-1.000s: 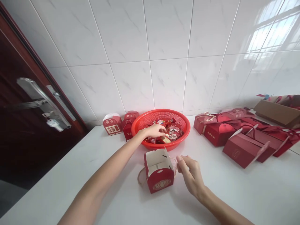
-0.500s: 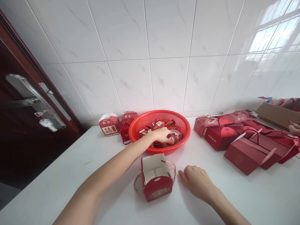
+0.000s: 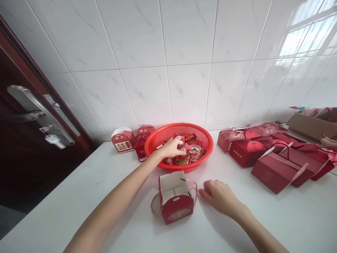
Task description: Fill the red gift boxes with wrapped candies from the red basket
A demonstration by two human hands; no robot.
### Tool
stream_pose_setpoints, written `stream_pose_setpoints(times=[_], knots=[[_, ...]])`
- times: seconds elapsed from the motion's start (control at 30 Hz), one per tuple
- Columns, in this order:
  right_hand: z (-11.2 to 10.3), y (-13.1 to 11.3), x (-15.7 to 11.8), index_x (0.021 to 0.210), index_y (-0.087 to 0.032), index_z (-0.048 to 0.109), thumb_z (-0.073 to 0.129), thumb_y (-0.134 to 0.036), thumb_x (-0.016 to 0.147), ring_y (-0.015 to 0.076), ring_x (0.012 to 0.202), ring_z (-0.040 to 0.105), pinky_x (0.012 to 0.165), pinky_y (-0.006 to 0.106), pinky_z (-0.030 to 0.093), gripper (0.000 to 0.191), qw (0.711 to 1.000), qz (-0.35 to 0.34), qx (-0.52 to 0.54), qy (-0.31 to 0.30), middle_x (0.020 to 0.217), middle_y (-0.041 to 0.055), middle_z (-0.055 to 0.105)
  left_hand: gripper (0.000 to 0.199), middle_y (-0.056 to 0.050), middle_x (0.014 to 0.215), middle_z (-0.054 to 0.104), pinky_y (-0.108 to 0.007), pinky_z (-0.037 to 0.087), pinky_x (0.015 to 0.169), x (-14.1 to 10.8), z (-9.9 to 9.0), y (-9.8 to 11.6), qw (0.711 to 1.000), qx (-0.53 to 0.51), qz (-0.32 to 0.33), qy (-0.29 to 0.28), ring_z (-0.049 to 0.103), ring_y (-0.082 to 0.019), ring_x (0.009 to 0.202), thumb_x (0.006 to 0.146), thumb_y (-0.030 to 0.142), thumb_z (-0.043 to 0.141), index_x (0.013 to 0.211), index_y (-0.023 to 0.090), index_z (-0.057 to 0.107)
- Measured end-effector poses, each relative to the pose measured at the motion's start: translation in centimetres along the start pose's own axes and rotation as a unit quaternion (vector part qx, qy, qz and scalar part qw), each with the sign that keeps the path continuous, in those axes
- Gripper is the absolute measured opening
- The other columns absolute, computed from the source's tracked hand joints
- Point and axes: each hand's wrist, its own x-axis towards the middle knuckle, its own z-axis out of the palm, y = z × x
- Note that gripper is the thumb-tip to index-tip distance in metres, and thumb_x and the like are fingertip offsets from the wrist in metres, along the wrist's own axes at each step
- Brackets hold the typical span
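The left hand [image 3: 171, 148] is over the red basket [image 3: 179, 127] at the sweets [image 3: 191, 154], perhaps pinching one, I cannot tell; the open right hand [image 3: 218, 197] rests beside the open box [image 3: 176, 207], which seems empty, while closed boxes [image 3: 275, 172] stand at right.

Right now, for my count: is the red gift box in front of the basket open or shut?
The red gift box is open: its top flaps are apart and its pale inside shows.
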Motion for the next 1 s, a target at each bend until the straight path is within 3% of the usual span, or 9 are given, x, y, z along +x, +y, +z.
stream_pose_setpoints(times=[0.1, 0.2, 0.3, 0.4, 0.63, 0.77, 0.83, 1.0], knots=[[-0.4, 0.0, 0.4, 0.061, -0.022, 0.041, 0.051, -0.026, 0.093, 0.0157, 0.051, 0.050, 0.050, 0.027, 0.030, 0.034, 0.985, -0.010, 0.145, 0.096, 0.057, 0.0008, 0.058, 0.041, 0.000, 0.076, 0.059, -0.031, 0.042, 0.073, -0.5, 0.2, 0.4, 0.997, -0.058, 0.026, 0.041, 0.056, -0.020, 0.078, 0.070, 0.056, 0.072, 0.068, 0.019, 0.053], [-1.1, 0.0, 0.5, 0.074, -0.022, 0.054, 0.050, -0.040, 0.096, 0.0155, 0.055, 0.055, 0.051, 0.026, 0.041, 0.029, 0.923, -0.064, 0.315, 0.213, 0.063, 0.0008, 0.062, 0.045, -0.001, 0.078, 0.062, -0.032, 0.045, 0.076, -1.6, 0.6, 1.6, 0.983, -0.164, 0.065, 0.055, 0.058, -0.020, 0.079, 0.069, 0.059, 0.075, 0.070, 0.017, 0.058], [-1.5, -0.1, 0.4, 0.092, -0.021, 0.061, 0.053, -0.046, 0.097, 0.0154, 0.062, 0.060, 0.056, 0.027, 0.049, 0.027, 0.871, -0.099, 0.402, 0.266, 0.076, 0.0024, 0.065, 0.041, 0.000, 0.073, 0.061, -0.031, 0.045, 0.071, -2.7, 1.0, 3.4, 0.959, -0.268, 0.089, 0.016, 0.056, -0.018, 0.073, 0.068, 0.052, 0.081, 0.070, 0.017, 0.061], [-1.4, -0.3, 0.4, 0.100, -0.021, 0.061, 0.057, -0.045, 0.095, 0.0148, 0.064, 0.062, 0.060, 0.028, 0.053, 0.025, 0.851, -0.128, 0.434, 0.269, 0.083, 0.0032, 0.066, 0.038, 0.004, 0.066, 0.053, -0.028, 0.040, 0.063, -3.4, 1.1, 5.2, 0.949, -0.292, 0.113, -0.034, 0.049, -0.014, 0.065, 0.070, 0.047, 0.082, 0.066, 0.018, 0.057], [-1.3, -0.7, -0.1, 0.084, -0.020, 0.062, 0.057, -0.044, 0.096, 0.0148, 0.058, 0.061, 0.058, 0.029, 0.053, 0.027, 0.842, -0.151, 0.453, 0.253, 0.072, 0.0011, 0.062, 0.032, 0.001, 0.073, 0.057, -0.029, 0.041, 0.067, -3.4, 0.6, 7.1, 0.939, -0.275, 0.164, -0.127, 0.052, -0.015, 0.072, 0.072, 0.043, 0.083, 0.071, 0.017, 0.065], [-1.6, -0.7, -0.4, 0.074, -0.020, 0.061, 0.056, -0.043, 0.096, 0.0147, 0.056, 0.056, 0.055, 0.028, 0.049, 0.032, 0.848, -0.153, 0.441, 0.251, 0.063, 0.0000, 0.059, 0.027, -0.004, 0.085, 0.067, -0.030, 0.048, 0.074, -3.4, 0.6, 6.9, 0.930, -0.309, 0.158, -0.121, 0.062, -0.019, 0.083, 0.082, 0.043, 0.076, 0.088, 0.017, 0.073], [-1.6, -0.7, -0.5, 0.070, -0.020, 0.059, 0.057, -0.044, 0.096, 0.0153, 0.057, 0.056, 0.056, 0.029, 0.049, 0.035, 0.852, -0.157, 0.434, 0.248, 0.060, 0.0000, 0.058, 0.027, -0.004, 0.084, 0.067, -0.030, 0.049, 0.074, -3.4, 0.6, 6.7, 0.934, -0.302, 0.162, -0.102, 0.062, -0.019, 0.082, 0.083, 0.043, 0.074, 0.087, 0.017, 0.074], [-1.3, -1.0, -0.3, 0.096, -0.020, 0.067, 0.058, -0.047, 0.095, 0.0149, 0.060, 0.059, 0.057, 0.029, 0.054, 0.028, 0.838, -0.155, 0.469, 0.230, 0.077, 0.0024, 0.068, 0.027, -0.003, 0.077, 0.065, -0.030, 0.048, 0.070, -3.6, 0.9, 6.5, 0.940, -0.285, 0.171, -0.079, 0.059, -0.017, 0.076, 0.077, 0.043, 0.080, 0.076, 0.017, 0.074]])
